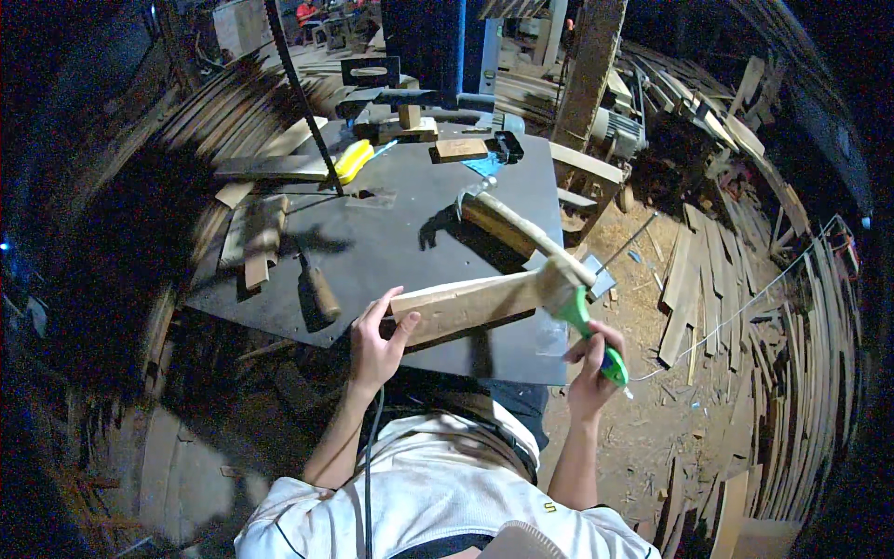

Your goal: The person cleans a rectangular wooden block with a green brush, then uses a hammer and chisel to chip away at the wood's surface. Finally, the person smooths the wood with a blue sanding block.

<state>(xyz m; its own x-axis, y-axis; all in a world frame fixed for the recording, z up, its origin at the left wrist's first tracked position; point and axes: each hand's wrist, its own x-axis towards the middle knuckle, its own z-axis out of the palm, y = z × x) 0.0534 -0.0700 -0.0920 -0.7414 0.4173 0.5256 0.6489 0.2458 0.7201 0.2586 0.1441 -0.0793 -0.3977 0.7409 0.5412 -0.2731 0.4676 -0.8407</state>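
Note:
My left hand grips the near-left end of a pale wooden board, thumb on its near face and fingers behind. The board stands on its long edge over the front of the grey metal table. My right hand is wrapped round the green handle of a brush. Its blurred bristles lie over the board's right end. Behind the board, a claw hammer with a wooden handle lies across a wood block. A wooden-handled tool rests on the table left of the board.
A thin upright saw blade passes into the table at the left. Near it lies a yellow-handled tool. Wood pieces sit toward the back. Stacked planks and sawdust cover the floor at right. A dark cord runs down my front.

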